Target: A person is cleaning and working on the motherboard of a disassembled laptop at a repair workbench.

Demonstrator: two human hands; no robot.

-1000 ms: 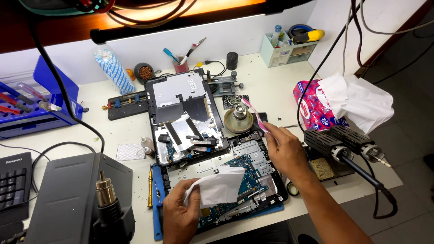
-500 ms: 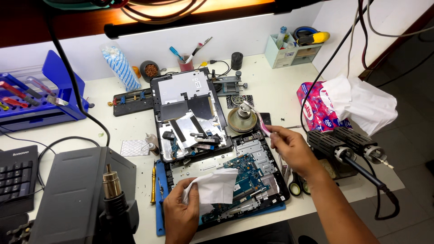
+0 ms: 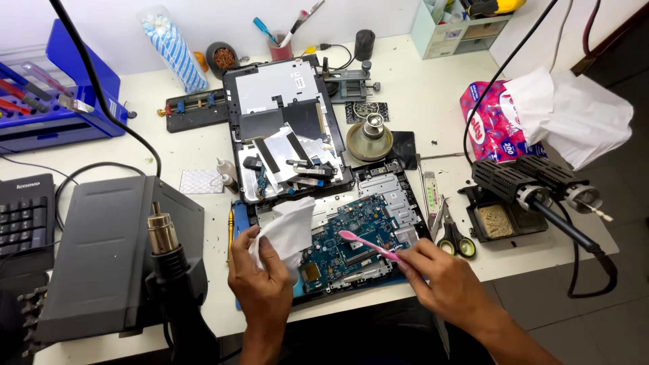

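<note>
A blue-green laptop circuit board (image 3: 351, 247) lies at the near table edge on a blue mat. My right hand (image 3: 443, 277) grips a pink toothbrush (image 3: 368, 243) whose bristle end rests over the middle of the board. My left hand (image 3: 260, 274) holds a crumpled white tissue (image 3: 287, 226) at the board's left end. Behind the board lies the opened laptop shell (image 3: 284, 125) with loose parts on it.
A hot-air gun (image 3: 172, 270) and its grey station (image 3: 101, 257) stand at the left. A soldering iron in its holder (image 3: 534, 186), scissors (image 3: 456, 240), a tissue pack (image 3: 497, 125) and a round metal dispenser (image 3: 370, 138) lie to the right. A blue tool tray (image 3: 47, 101) sits far left.
My right hand moved from the round metal dispenser down to the circuit board, bringing the pink toothbrush onto it. My left hand keeps the tissue at the board's left end.
</note>
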